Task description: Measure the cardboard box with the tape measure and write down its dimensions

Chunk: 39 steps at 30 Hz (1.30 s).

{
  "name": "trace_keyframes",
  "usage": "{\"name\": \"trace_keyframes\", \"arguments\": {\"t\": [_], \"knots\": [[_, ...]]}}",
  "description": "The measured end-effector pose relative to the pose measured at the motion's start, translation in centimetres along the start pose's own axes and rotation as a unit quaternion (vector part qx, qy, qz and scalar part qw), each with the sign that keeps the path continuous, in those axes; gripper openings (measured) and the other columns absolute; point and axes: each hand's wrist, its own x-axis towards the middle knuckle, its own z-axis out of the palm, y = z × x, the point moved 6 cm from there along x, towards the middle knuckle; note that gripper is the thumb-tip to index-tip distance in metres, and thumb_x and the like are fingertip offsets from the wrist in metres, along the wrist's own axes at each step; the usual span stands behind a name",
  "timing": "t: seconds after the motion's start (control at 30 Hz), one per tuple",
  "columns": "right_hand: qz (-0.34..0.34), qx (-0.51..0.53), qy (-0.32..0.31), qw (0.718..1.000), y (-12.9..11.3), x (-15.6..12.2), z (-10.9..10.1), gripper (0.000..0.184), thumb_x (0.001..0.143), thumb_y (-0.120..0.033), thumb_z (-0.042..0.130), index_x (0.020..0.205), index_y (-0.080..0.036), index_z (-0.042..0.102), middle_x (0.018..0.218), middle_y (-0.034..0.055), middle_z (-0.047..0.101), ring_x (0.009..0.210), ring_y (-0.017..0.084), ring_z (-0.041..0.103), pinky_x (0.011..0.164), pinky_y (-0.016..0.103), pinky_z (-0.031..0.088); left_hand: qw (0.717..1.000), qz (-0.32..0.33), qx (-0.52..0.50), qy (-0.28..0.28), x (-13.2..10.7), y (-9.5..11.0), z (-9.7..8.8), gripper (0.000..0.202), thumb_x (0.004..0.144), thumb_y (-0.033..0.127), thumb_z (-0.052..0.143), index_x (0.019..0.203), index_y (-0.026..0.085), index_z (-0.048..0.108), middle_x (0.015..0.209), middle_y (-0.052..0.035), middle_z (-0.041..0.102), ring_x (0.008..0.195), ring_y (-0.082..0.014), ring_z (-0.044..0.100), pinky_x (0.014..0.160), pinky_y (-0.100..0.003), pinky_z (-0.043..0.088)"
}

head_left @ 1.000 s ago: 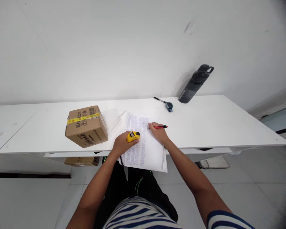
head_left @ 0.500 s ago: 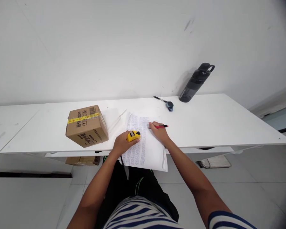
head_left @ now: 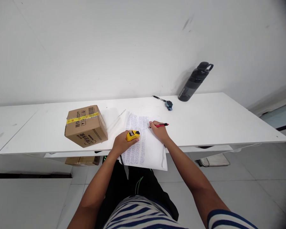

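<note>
A carton (head_left: 85, 127) stands left of papers (head_left: 153, 152), a bottle (head_left: 194, 83) right.

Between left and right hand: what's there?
Head view: the yellow tape measure, held in the left hand, then a stretch of marked paper up to the right hand.

On head cam I've L hand (head_left: 120, 143) gripping a yellow tape measure (head_left: 132, 136) over the written paper (head_left: 153, 155), R hand (head_left: 159, 132) w/ red pen (head_left: 161, 125), also over it. Taped box (head_left: 85, 126) on table (head_left: 209, 124), L side; watch (head_left: 168, 105), black pen (head_left: 158, 98), dark bottle (head_left: 194, 82) nr wall (head_left: 109, 51).
</note>
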Motion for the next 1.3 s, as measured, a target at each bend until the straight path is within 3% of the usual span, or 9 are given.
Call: {"name": "trace_keyframes", "arguments": {"t": [0.13,0.47,0.87,0.97,1.03,1.1,1.2,1.3], "knots": [[0.0,0.007,-0.019,1.0,0.1,0.1,0.2,0.036,0.083,-0.049,0.051,0.06,-0.022,0.056,0.072,0.0023,0.067,0.077,0.022,0.06,0.073,0.033,0.044,1.0,0.0,0.001,-0.002,0.0,0.0,0.1,0.042,0.074,0.063,0.063,0.086,0.022,0.058,0.08,-0.0005,0.066,0.072,-0.0193,0.059,0.061,-0.029,0.038],[0.007,0.006,0.018,1.0,0.0,-0.2,-0.3,0.035,0.084,-0.045,0.05,0.059,-0.022,0.055,0.068,0.0017,0.063,0.075,0.021,0.057,0.072,0.033,0.042,1.0,0.004,-0.008,-0.005,-0.2,0.1,0.0,0.041,0.075,0.061,0.063,0.086,0.022,0.058,0.08,-0.0005,0.065,0.073,-0.0195,0.06,0.06,-0.029,0.039],[0.017,0.021,0.01,1.0,0.4,-0.2,-0.3,0.035,0.085,-0.046,0.052,0.061,-0.022,0.059,0.068,0.0016,0.062,0.074,0.021,0.057,0.072,0.032,0.043,1.0,0.028,0.002,0.006,0.1,-0.1,0.1,0.04,0.075,0.061,0.063,0.083,0.022,0.056,0.078,0.0004,0.063,0.072,-0.0184,0.059,0.061,-0.028,0.038],[-0.011,-0.005,0.057,0.998,0.2,-0.3,-0.8,0.035,0.088,-0.051,0.048,0.074,-0.022,0.064,0.08,0.0042,0.066,0.082,0.023,0.06,0.077,0.033,0.045,0.999,0.04,0.003,0.007,0.0,-0.2,0.0,0.041,0.075,0.062,0.063,0.082,0.022,0.056,0.079,0.0002,0.063,0.072,-0.0179,0.058,0.061,-0.028,0.038],[-0.054,-0.05,0.088,0.993,0.0,-0.1,-0.8,0.034,0.089,-0.048,0.045,0.094,-0.022,0.067,0.097,0.008,0.067,0.088,0.024,0.06,0.08,0.035,0.046,0.999,0.043,-0.005,0.01,0.0,-0.4,0.0,0.043,0.075,0.064,0.063,0.082,0.022,0.056,0.079,0.0002,0.064,0.072,-0.0179,0.058,0.06,-0.028,0.038],[-0.076,-0.11,0.088,0.987,-0.1,0.2,-0.4,0.039,0.088,-0.038,0.045,0.12,-0.02,0.061,0.117,0.0126,0.061,0.092,0.025,0.06,0.082,0.038,0.047,0.999,0.039,-0.035,0.01,0.0,-0.9,0.1,0.045,0.072,0.064,0.065,0.082,0.021,0.057,0.078,0.0001,0.064,0.072,-0.018,0.059,0.061,-0.028,0.04],[-0.062,-0.159,0.034,0.985,-0.4,0.9,0.4,0.06,0.085,-0.024,0.044,0.144,-0.019,0.039,0.131,0.015,0.056,0.095,0.025,0.061,0.087,0.043,0.047,0.983,0.03,-0.184,0.0,-0.3,-1.4,0.0,0.053,0.066,0.065,0.07,0.091,0.019,0.062,0.087,-0.003,0.068,0.079,-0.0193,0.062,0.069,-0.03,0.048],[-0.09,-0.091,-0.052,0.99,-3.4,-0.1,1.1,0.064,0.086,-0.026,0.047,0.149,-0.022,0.032,0.134,0.0139,0.055,0.093,0.022,0.062,0.088,0.043,0.048,0.94,0.045,-0.337,0.022,-1.5,-0.6,-1.9,0.069,0.063,0.071,0.069,0.103,0.015,0.062,0.1,-0.0099,0.07,0.09,-0.024,0.066,0.08,-0.036,0.052]]}}
